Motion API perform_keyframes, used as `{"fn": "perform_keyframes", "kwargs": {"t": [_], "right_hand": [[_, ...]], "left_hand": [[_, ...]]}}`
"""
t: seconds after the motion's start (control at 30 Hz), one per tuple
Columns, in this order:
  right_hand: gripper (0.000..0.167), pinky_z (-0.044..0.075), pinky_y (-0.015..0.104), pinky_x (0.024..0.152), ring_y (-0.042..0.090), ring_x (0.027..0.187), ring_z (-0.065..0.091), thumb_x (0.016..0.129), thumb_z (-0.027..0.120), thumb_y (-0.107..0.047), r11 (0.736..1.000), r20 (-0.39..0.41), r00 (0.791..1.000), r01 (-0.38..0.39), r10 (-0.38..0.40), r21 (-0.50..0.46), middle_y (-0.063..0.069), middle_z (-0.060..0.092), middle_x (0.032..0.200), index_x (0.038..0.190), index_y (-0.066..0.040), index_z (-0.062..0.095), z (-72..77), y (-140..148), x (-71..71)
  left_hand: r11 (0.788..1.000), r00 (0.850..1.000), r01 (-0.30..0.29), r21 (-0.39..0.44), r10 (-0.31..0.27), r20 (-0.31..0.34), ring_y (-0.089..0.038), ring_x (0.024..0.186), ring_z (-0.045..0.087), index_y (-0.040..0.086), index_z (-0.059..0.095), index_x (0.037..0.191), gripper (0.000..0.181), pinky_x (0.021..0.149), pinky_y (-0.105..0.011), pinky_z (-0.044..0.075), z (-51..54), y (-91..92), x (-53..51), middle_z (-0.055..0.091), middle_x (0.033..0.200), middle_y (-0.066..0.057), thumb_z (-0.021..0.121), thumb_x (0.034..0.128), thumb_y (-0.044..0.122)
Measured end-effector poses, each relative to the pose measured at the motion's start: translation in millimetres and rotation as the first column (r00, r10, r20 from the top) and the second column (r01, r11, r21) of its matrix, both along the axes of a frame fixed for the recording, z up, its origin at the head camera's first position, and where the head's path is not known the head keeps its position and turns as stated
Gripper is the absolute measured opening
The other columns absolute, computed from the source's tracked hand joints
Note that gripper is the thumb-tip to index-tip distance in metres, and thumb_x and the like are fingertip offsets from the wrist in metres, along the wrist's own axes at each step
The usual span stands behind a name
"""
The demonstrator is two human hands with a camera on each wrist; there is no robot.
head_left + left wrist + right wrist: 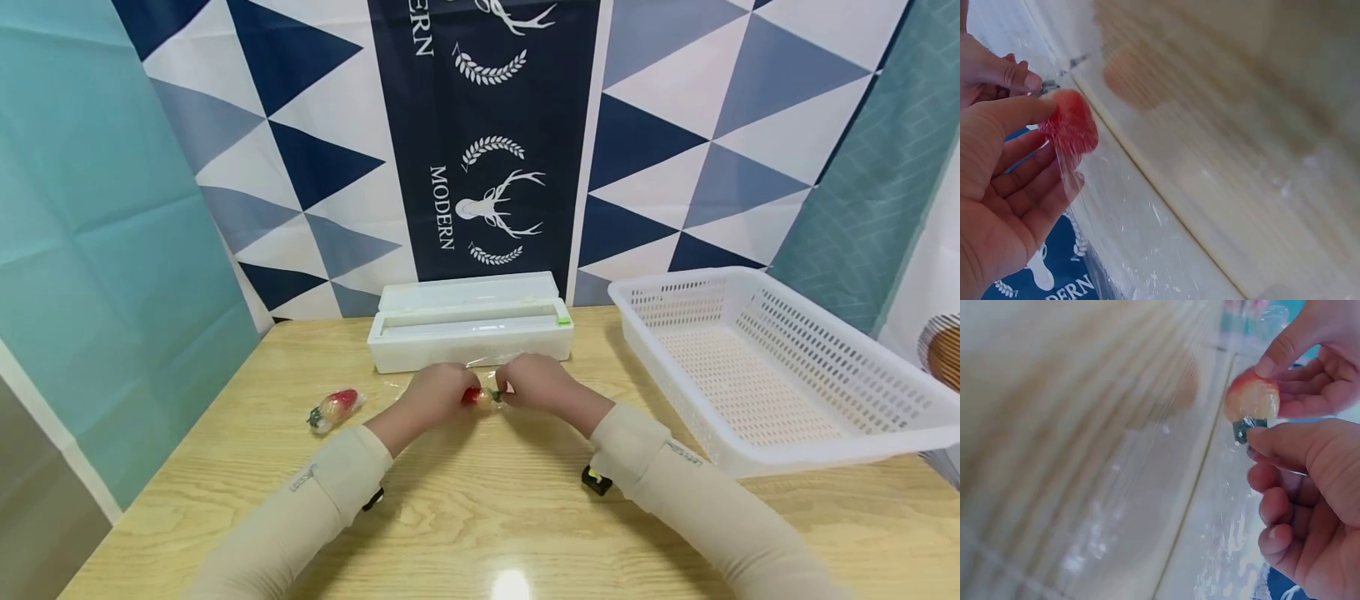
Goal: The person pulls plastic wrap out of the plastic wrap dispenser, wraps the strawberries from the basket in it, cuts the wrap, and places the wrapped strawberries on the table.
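Between my hands is a strawberry-like fruit (483, 397), red at one end, pale with green leaves at the other. My left hand (441, 390) pinches its red end (1074, 122) between thumb and fingers. My right hand (534, 381) pinches the leafy end (1247, 429) with thumb and index finger, its other fingers curled. Clear plastic film (1141, 250) lies about the fruit and spreads out from it. A second such fruit (335, 410), wrapped in film, lies on the table to the left.
Just behind the hands, against the patterned backdrop, stands a long white box (472, 343) with its lid up and a green piece at its right end. A large white plastic basket (667, 367) sits at the right. The wooden table (480, 517) extends in front.
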State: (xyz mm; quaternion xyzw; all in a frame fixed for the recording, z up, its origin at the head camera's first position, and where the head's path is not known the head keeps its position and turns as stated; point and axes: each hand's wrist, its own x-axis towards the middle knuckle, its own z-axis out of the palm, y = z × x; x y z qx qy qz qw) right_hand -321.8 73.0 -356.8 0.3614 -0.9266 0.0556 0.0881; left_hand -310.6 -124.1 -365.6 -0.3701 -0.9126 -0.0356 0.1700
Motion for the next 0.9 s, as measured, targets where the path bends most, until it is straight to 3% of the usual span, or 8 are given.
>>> {"fn": "perform_keyframes", "kwargs": {"t": [0.13, 0.33, 0.5, 0.6, 0.73, 0.8, 0.9], "right_hand": [[0.009, 0.042, 0.025, 0.052, 0.007, 0.059, 0.049, 0.083, 0.072, -0.012, 0.997, 0.029, 0.996, -0.082, 0.082, -0.009, -0.011, 0.059, 0.067, 0.077, -0.018, 0.070, 0.9, 12, 11.7], [0.012, 0.042, 0.023, 0.054, 0.004, 0.058, 0.047, 0.082, 0.070, -0.008, 0.987, 0.133, 0.978, -0.157, 0.161, -0.039, -0.013, 0.054, 0.065, 0.075, -0.017, 0.068, 1.4, 25, 24.3], [0.011, 0.043, 0.024, 0.058, 0.006, 0.062, 0.047, 0.081, 0.071, -0.006, 0.980, 0.122, 0.973, -0.192, 0.198, -0.060, -0.009, 0.056, 0.069, 0.075, -0.015, 0.069, 1.0, 29, 28.0], [0.006, 0.048, 0.027, 0.066, 0.010, 0.072, 0.054, 0.081, 0.074, -0.007, 0.981, 0.112, 0.976, -0.180, 0.187, -0.073, -0.003, 0.060, 0.079, 0.084, -0.011, 0.071, 1.1, 28, 28.1], [0.018, 0.052, 0.032, 0.077, 0.016, 0.085, 0.060, 0.080, 0.075, -0.008, 0.976, 0.110, 0.974, -0.188, 0.200, -0.108, 0.002, 0.062, 0.093, 0.097, -0.007, 0.070, -1.1, 24, 27.8], [0.020, 0.052, 0.033, 0.080, 0.018, 0.087, 0.060, 0.079, 0.075, -0.007, 0.972, 0.102, 0.972, -0.200, 0.214, -0.125, 0.003, 0.062, 0.095, 0.098, -0.006, 0.069, -2.2, 21, 28.5], [0.019, 0.052, 0.033, 0.080, 0.019, 0.088, 0.061, 0.079, 0.075, -0.006, 0.968, 0.090, 0.972, -0.205, 0.219, -0.144, 0.004, 0.062, 0.095, 0.096, -0.006, 0.068, -1.9, 18, 30.5]], "left_hand": [[0.997, 0.990, 0.048, 0.065, -0.057, 0.132, -0.008, 0.064, 0.048, 0.013, 0.073, 0.083, 0.015, 0.057, -0.023, 0.042, 0.1, -1.7, 10.6, 0.062, 0.072, 0.007, 0.080, 0.0821, 0.026], [0.989, 0.953, 0.062, 0.133, -0.098, 0.285, -0.008, 0.072, 0.058, 0.011, 0.075, 0.091, 0.012, 0.065, -0.022, 0.048, -0.2, 0.9, 22.3, 0.069, 0.081, 0.004, 0.078, 0.0833, 0.020], [0.985, 0.937, 0.067, 0.158, -0.117, 0.328, -0.009, 0.073, 0.060, 0.010, 0.074, 0.092, 0.013, 0.067, -0.022, 0.049, 0.8, 2.2, 24.9, 0.069, 0.082, 0.004, 0.078, 0.0839, 0.019], [0.982, 0.924, 0.048, 0.182, -0.113, 0.366, -0.009, 0.076, 0.061, 0.008, 0.072, 0.095, 0.017, 0.069, -0.023, 0.050, 0.3, 1.4, 23.2, 0.069, 0.084, 0.003, 0.077, 0.0849, 0.021], [0.977, 0.910, 0.029, 0.210, -0.113, 0.399, -0.008, 0.078, 0.063, 0.008, 0.069, 0.096, 0.015, 0.071, -0.024, 0.051, -2.5, -0.5, 20.2, 0.069, 0.084, 0.004, 0.074, 0.0872, 0.019], [0.978, 0.913, 0.030, 0.208, -0.112, 0.391, -0.009, 0.078, 0.063, 0.009, 0.068, 0.095, 0.012, 0.072, -0.026, 0.051, -3.6, -0.4, 19.7, 0.069, 0.084, 0.004, 0.073, 0.0879, 0.016], [0.983, 0.931, 0.024, 0.180, -0.088, 0.355, -0.012, 0.083, 0.064, 0.009, 0.070, 0.097, 0.011, 0.074, -0.029, 0.052, -3.3, 1.2, 21.0, 0.070, 0.089, 0.001, 0.071, 0.0890, 0.015]]}}
